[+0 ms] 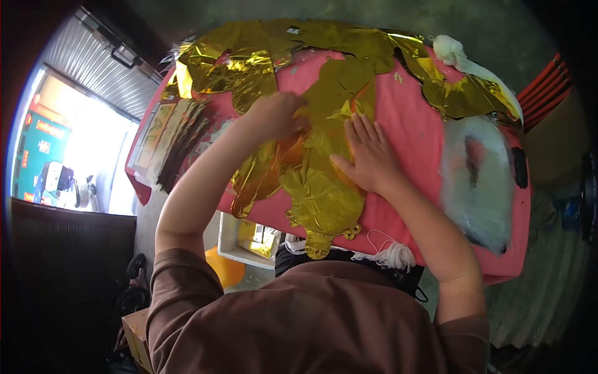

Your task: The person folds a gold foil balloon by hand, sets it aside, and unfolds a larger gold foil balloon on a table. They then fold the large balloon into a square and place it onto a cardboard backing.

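Note:
A flat gold foil sheet (321,187) lies down the middle of a pink-covered table (408,143), its rounded lower end hanging over the near edge. My right hand (374,156) rests flat on the foil's right side, fingers spread, beside a small crumpled yellow-orange piece (350,107). On the foil's left side is my left hand (278,116), its fingers curled and slightly blurred; whether something is between them is hidden. Below it lies an orange-tinted gold foil piece (258,177).
More gold foil (249,65) covers the far edge. Stacked cards or packets (168,140) stand at left. A clear plastic bag (476,181) lies at right, and white string (395,254) at the near edge. A white box (229,240) sits below.

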A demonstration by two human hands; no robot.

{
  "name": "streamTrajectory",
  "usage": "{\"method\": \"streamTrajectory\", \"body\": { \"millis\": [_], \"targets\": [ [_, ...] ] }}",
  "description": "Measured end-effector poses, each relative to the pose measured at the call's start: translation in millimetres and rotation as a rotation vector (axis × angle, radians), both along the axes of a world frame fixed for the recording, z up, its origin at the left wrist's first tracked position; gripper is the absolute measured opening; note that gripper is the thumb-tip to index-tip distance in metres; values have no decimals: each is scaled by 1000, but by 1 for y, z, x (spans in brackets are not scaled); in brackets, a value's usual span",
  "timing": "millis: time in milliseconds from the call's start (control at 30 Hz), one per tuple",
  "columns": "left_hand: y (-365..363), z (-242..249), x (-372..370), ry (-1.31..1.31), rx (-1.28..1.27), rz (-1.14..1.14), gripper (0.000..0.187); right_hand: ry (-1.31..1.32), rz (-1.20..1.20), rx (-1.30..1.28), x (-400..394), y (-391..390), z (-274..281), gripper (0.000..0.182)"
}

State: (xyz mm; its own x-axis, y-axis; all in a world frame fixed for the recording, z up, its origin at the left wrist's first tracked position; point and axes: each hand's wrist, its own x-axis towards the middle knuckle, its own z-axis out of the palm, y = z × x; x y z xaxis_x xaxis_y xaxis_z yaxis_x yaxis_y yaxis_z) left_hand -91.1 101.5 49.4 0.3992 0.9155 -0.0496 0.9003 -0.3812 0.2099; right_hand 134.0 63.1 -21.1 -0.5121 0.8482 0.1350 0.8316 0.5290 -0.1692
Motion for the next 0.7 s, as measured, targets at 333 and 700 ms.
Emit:
{"method": "streamTrajectory", "body": {
  "millis": [333,700],
  "targets": [
    [-118,-7,-62,-185,-153,575,35,-29,-8,-14,-1,0,0,83],
    [-131,31,-5,-596,-57,411,32,-11,-32,-44,-1,-1,1,83]
  ]
}}
